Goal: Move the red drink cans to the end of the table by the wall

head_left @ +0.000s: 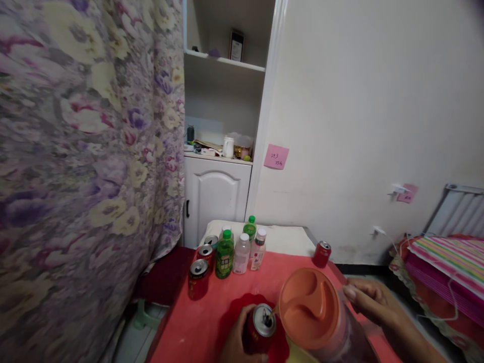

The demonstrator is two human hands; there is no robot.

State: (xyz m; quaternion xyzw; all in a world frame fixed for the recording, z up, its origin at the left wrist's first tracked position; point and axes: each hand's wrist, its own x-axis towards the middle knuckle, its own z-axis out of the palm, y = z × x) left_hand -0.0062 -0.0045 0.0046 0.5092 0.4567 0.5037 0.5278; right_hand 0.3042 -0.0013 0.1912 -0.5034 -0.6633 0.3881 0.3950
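My left hand (242, 337) is wrapped round a dark red drink can (260, 327), its top facing up with the opening showing. A clear pitcher (346, 335) with an orange lid (310, 307) tilts toward the can from the right. Its spout side is close to the can's top, and a thin brownish stream appears to run into the opening. My right hand (372, 300) is closed at the pitcher's far right side; the handle itself is mostly hidden. Beneath the can lies a red round dish or basin (236, 315), partly covered by my hand.
Several cans, among them a dark red can (198, 280), and bottles, including a green bottle (225, 254), stand at the table's left back. Another red can (321, 253) stands at the right back. A floral curtain (91, 151) hangs left; a bed (446, 272) is at right.
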